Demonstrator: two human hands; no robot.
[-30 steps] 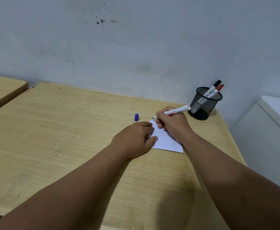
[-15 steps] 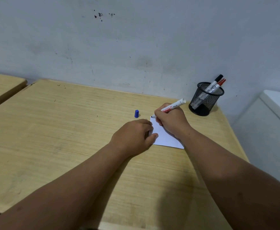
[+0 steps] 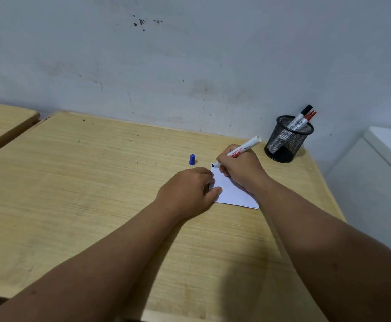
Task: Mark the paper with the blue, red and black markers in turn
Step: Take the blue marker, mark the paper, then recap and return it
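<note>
A small white paper (image 3: pixel 232 194) lies on the wooden desk (image 3: pixel 78 189). My right hand (image 3: pixel 242 168) grips the uncapped blue marker (image 3: pixel 245 147), white-bodied, with its blue tip on the paper's far left corner. My left hand (image 3: pixel 187 191) rests flat on the paper's left edge, thumb and fingers pressing it down. The blue cap (image 3: pixel 192 159) stands on the desk just left of the paper. The black marker (image 3: pixel 301 115) and red marker (image 3: pixel 307 119) stick out of a black mesh cup (image 3: pixel 287 142) at the desk's far right corner.
A grey scuffed wall (image 3: pixel 190 66) runs right behind the desk. A second wooden desk (image 3: pixel 2 119) stands to the left with a narrow gap between. A white cabinet (image 3: pixel 385 163) stands to the right of the desk's edge.
The marker tip has come down from just above the paper's far corner onto it. The marker's back end tilted up. My left hand stays on the paper.
</note>
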